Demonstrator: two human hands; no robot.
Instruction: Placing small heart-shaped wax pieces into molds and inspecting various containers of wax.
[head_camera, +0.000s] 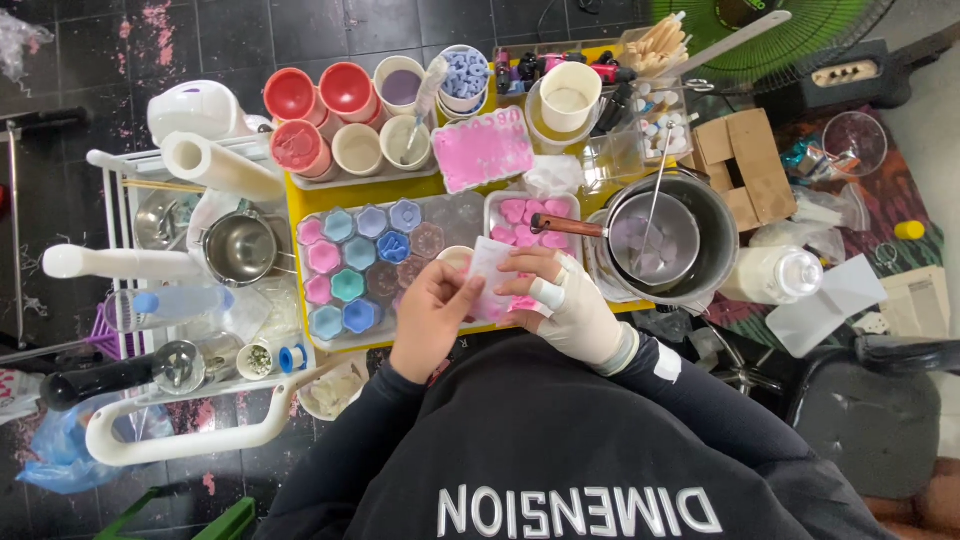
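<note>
I'm seeing both hands pinching a small pale pink sheet (488, 272): left hand (432, 312) closed on its lower edge, bandaged right hand (568, 305) gripping the right side, just beside the hexagon mould tray (365, 262).

A tray of small moulds (360, 265) is set at the left of the table (400, 188), near its front edge. Cups (345, 120) are grouped behind it, along the back edge. A pot (668, 240) is placed at the right edge, with a saucepan (645, 243) held inside it.
</note>
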